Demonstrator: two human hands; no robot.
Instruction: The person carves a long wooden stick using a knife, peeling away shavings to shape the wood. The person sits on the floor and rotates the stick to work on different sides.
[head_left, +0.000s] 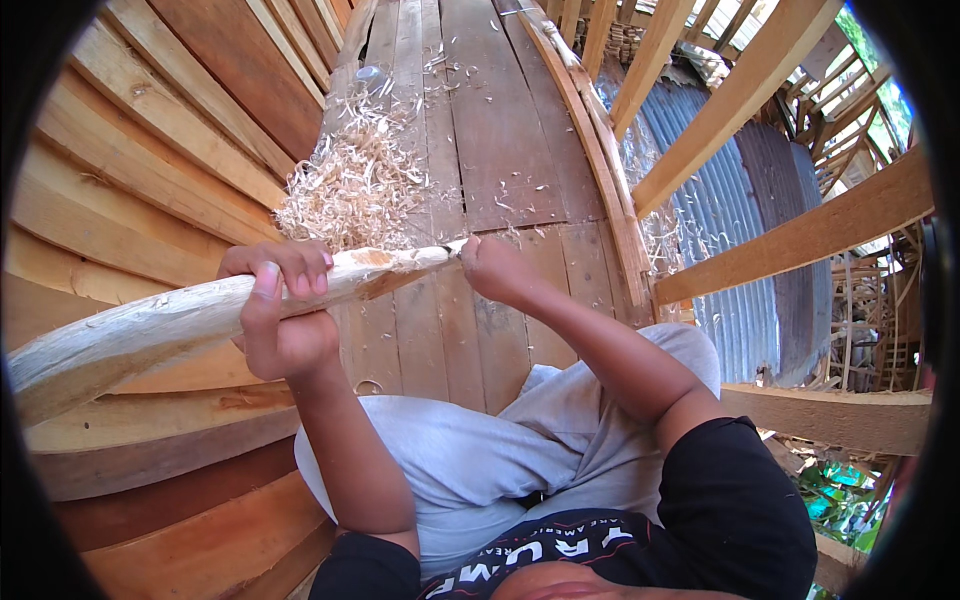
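Note:
A long, peeled wooden pole (130, 325) runs from the left edge toward the middle, and its far end (405, 262) is whittled narrower with bare cut faces. My left hand (285, 310) is closed around the pole, thumb along its top. At the narrow tip, my right hand (490, 268) is closed on a small dark-bladed tool (452, 250). Only a bit of that tool shows against the wood; my fingers hide the rest. My crossed legs in grey trousers (450, 440) are below the pole.
Curled wood shavings (355, 185) lie heaped on the plank floor (515, 150), with loose curls around them. A small clear container (370, 78) stands behind the heap. A slatted wooden wall (150, 220) rises at left, a wooden railing (790, 245) at right, with corrugated metal sheets (735, 290) beyond.

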